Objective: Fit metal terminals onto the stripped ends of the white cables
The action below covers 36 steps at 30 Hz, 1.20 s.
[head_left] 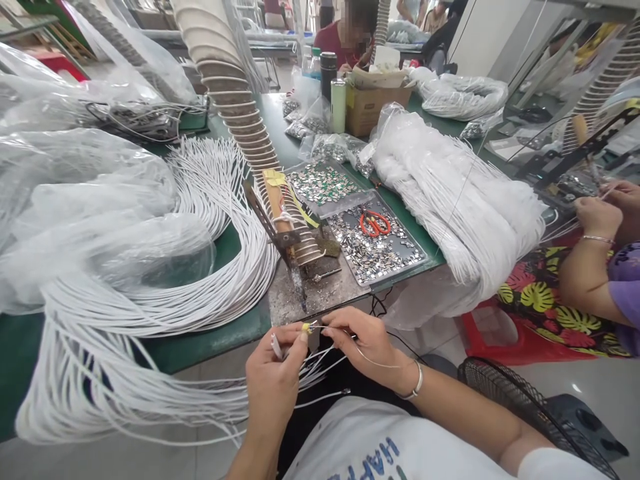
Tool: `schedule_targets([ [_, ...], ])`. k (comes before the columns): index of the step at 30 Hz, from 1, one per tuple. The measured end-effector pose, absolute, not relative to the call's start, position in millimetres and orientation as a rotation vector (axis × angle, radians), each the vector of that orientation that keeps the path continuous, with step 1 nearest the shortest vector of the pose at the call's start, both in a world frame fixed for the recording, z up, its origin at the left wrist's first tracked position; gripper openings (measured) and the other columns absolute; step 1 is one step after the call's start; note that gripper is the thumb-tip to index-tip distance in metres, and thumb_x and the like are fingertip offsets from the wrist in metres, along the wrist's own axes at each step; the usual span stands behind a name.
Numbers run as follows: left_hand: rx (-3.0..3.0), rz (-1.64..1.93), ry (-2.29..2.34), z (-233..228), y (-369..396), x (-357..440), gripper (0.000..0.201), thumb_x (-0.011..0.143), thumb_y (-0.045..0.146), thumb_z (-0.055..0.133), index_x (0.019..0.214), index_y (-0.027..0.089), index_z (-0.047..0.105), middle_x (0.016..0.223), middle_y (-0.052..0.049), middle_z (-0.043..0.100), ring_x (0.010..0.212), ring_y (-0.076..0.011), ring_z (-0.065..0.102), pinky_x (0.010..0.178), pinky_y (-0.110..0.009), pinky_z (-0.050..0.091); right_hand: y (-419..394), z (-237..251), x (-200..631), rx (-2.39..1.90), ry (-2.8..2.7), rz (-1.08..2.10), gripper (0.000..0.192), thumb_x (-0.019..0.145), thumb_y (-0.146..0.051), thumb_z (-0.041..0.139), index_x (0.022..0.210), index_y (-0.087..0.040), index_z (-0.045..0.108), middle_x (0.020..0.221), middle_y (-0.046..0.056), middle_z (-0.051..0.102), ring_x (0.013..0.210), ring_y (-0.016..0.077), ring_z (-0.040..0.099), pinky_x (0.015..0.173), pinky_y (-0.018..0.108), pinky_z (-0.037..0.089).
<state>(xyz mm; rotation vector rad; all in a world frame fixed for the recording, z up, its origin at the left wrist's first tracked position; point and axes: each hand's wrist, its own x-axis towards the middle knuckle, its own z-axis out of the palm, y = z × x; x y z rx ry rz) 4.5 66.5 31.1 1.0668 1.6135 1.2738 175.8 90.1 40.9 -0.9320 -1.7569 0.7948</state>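
So, thin white wire w/ a yellow tip (306,327) sits just past the table's near edge, between both hands. Left hand (274,380) pinches it at the tip, more white wires under its fingers. Right hand (367,343) pinches a thin silver wire (336,329) beside it. Big bunch of long white cables (150,320) lies on the green table (200,347) to the left. Dark tray of small shiny metal bits (375,247) w/ orange scissors (374,223) is farther back.

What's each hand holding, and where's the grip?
Left hand pinches white cable ends near their tips; right hand pinches a thin wire at its end beside them.
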Motion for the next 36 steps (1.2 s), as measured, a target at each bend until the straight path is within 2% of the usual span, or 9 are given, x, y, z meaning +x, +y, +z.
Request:
schedule_targets([
  [3, 1.058, 1.279, 1.593, 34.4, 69.4, 6.9, 0.021, 0.077, 0.035, 0.072, 0.067, 0.018, 0.064, 0.089, -0.004, 0.071, 0.087, -0.0179, 0.065, 0.075, -0.025, 0.049, 93.3, 42.8, 169.9, -0.878, -1.734, 0.730, 0.006, 0.090, -0.014, 0.056, 0.088, -0.017, 0.060, 0.101, 0.011, 0.070, 0.098, 0.0160, 0.067, 0.084, 0.028, 0.055],
  [11, 1.069, 1.331, 1.621, 40.0, 79.3, 9.1, 0.019, 0.075, 0.033, 0.072, 0.066, 0.017, 0.064, 0.085, -0.004, 0.071, 0.081, -0.0180, 0.066, 0.072, -0.025, 0.051, 100.4, 40.5, 161.8, -0.851, -1.733, 0.709, 0.006, 0.089, -0.014, 0.054, 0.086, -0.018, 0.058, 0.100, 0.011, 0.070, 0.098, 0.0158, 0.068, 0.084, 0.028, 0.055],
  [22, 1.058, 1.416, 1.589, 36.9, 83.9, 7.6, 0.014, 0.076, 0.028, 0.073, 0.068, 0.019, 0.065, 0.085, -0.001, 0.070, 0.087, -0.0164, 0.066, 0.078, -0.025, 0.049, 105.7, 47.1, 157.7, -0.845, -1.700, 0.726, 0.006, 0.088, -0.013, 0.055, 0.084, -0.015, 0.058, 0.099, 0.014, 0.070, 0.095, 0.0170, 0.068, 0.082, 0.028, 0.055],
  [29, 1.049, 1.503, 1.501, 38.1, 85.0, 9.8, 0.014, 0.076, 0.024, 0.073, 0.066, 0.019, 0.064, 0.082, -0.001, 0.070, 0.087, -0.0167, 0.065, 0.079, -0.027, 0.048, 106.2, 49.7, 158.3, -0.837, -1.719, 0.682, 0.007, 0.089, -0.013, 0.054, 0.084, -0.017, 0.056, 0.096, 0.012, 0.070, 0.097, 0.0156, 0.068, 0.084, 0.027, 0.055],
  [36, 0.958, 1.413, 1.566, 22.0, 78.8, 5.5, 0.016, 0.075, 0.028, 0.074, 0.068, 0.018, 0.064, 0.085, -0.001, 0.071, 0.087, -0.0170, 0.065, 0.082, -0.027, 0.047, 102.6, 38.2, 159.5, -0.858, -1.729, 0.728, 0.008, 0.090, -0.014, 0.053, 0.084, -0.018, 0.056, 0.100, 0.011, 0.069, 0.099, 0.0154, 0.067, 0.085, 0.028, 0.055],
])
